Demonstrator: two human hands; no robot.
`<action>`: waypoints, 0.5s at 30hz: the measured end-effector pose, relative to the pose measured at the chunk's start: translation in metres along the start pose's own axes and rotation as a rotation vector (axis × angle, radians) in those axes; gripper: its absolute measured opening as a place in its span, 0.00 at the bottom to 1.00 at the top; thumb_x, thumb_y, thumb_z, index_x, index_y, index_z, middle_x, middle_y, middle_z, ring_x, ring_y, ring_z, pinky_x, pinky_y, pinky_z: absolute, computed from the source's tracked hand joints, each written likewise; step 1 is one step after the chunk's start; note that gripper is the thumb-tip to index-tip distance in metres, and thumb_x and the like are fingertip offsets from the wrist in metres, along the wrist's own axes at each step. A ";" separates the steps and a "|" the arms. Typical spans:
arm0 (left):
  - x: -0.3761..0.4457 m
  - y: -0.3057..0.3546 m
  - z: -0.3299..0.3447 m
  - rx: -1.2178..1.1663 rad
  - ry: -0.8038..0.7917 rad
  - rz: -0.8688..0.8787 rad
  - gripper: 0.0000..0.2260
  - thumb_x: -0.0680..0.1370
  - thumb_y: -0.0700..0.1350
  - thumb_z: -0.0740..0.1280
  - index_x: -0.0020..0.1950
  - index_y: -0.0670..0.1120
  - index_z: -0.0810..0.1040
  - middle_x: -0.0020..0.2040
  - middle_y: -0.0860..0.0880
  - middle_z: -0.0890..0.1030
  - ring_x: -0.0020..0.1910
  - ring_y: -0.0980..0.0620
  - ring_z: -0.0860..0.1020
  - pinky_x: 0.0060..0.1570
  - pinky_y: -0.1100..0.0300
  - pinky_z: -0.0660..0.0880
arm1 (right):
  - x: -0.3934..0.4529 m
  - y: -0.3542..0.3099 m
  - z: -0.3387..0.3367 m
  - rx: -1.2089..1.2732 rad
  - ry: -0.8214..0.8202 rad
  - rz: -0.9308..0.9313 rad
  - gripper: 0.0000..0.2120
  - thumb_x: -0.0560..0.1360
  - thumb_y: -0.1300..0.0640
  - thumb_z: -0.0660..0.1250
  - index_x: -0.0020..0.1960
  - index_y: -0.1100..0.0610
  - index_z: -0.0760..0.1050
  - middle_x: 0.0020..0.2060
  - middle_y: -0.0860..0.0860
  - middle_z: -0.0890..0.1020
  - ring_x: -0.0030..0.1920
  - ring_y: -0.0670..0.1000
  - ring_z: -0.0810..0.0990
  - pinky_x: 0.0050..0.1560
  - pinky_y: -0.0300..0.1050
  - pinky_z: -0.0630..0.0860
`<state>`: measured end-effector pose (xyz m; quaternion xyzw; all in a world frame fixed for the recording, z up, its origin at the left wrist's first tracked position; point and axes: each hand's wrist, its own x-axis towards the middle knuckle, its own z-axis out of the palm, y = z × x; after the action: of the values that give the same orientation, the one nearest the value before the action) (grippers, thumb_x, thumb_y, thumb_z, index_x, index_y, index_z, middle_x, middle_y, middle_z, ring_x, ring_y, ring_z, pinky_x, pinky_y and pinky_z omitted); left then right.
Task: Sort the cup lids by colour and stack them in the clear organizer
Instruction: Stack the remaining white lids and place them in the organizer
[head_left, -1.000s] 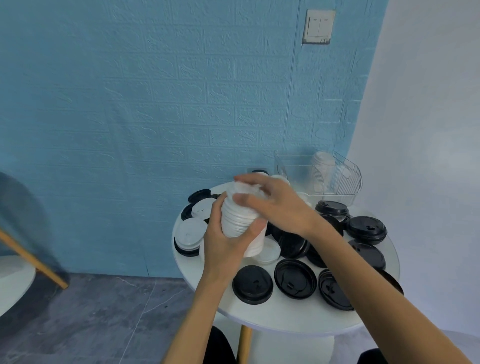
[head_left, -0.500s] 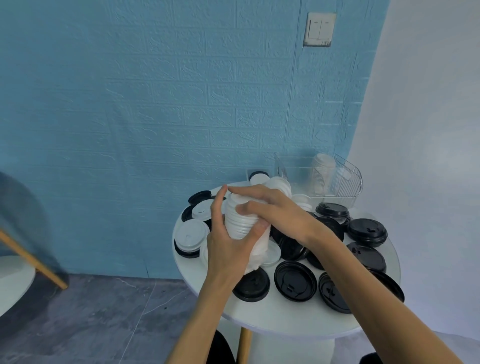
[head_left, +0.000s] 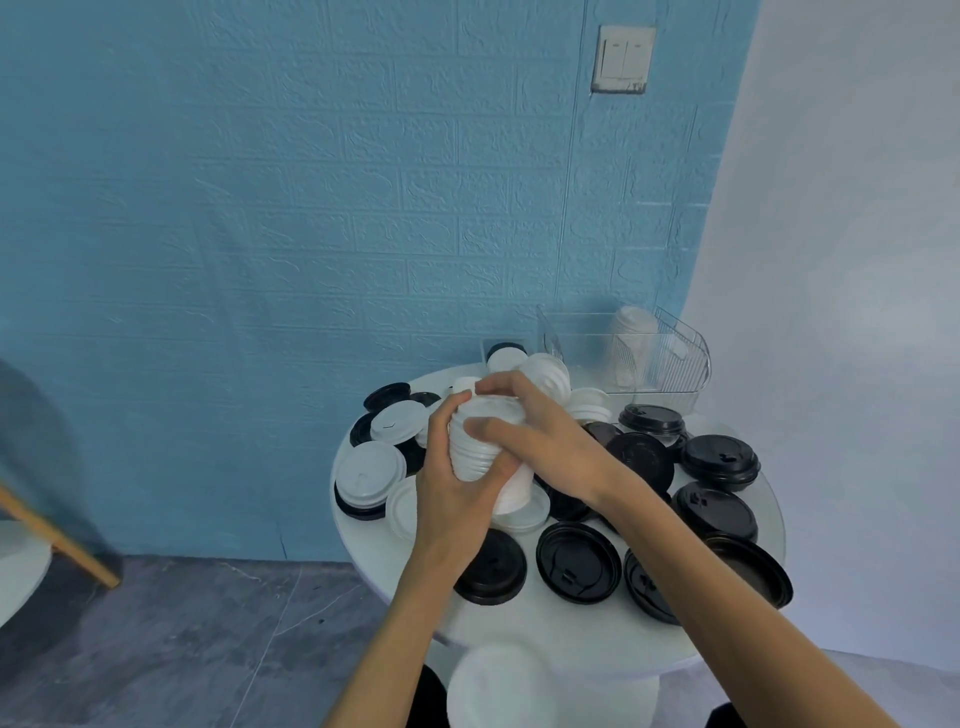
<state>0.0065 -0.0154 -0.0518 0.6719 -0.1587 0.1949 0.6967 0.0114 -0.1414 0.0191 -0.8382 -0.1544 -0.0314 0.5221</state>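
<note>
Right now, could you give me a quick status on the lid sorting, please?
Left hand and right hand both grip white stack. Organizer holds white lids only. Black lids loose on table.

Both forearms were bare to the frame edge, without sleeves. Left hand (head_left: 457, 499) and right hand (head_left: 550, 447) carried no gloves.

A small round white table (head_left: 519, 636) at the lower right of the frame carries a scatter of plastic cup lids. Round black lids (head_left: 578, 563) crowd its near and right side, several lying upside down. Flat white lids (head_left: 369, 466) sit along the left edge, one of them resting on a black lid. A clear plastic organizer (head_left: 670, 364) stands at the table's far right edge, beside the blue brick-patterned wall.
</note>
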 end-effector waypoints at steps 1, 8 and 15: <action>0.000 0.000 0.000 -0.001 0.001 0.003 0.33 0.69 0.61 0.74 0.72 0.62 0.69 0.67 0.65 0.75 0.68 0.64 0.74 0.66 0.63 0.73 | -0.001 0.001 0.001 -0.002 0.001 -0.001 0.20 0.77 0.50 0.72 0.67 0.49 0.72 0.63 0.41 0.77 0.66 0.39 0.73 0.62 0.36 0.68; -0.001 0.001 -0.003 -0.002 -0.008 0.014 0.32 0.70 0.58 0.74 0.73 0.60 0.69 0.66 0.65 0.76 0.67 0.62 0.75 0.63 0.67 0.73 | -0.003 0.004 0.006 0.027 0.061 -0.033 0.26 0.69 0.40 0.71 0.65 0.46 0.75 0.60 0.43 0.80 0.63 0.44 0.77 0.67 0.47 0.74; -0.001 0.009 -0.004 -0.033 -0.013 0.042 0.32 0.70 0.58 0.73 0.73 0.57 0.68 0.65 0.67 0.76 0.66 0.63 0.75 0.59 0.71 0.73 | -0.008 0.003 0.006 0.082 0.065 -0.036 0.23 0.73 0.39 0.72 0.66 0.43 0.74 0.62 0.41 0.79 0.64 0.43 0.77 0.70 0.51 0.73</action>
<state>0.0009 -0.0118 -0.0449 0.6581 -0.1804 0.2024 0.7025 0.0036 -0.1393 0.0122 -0.8117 -0.1533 -0.0618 0.5602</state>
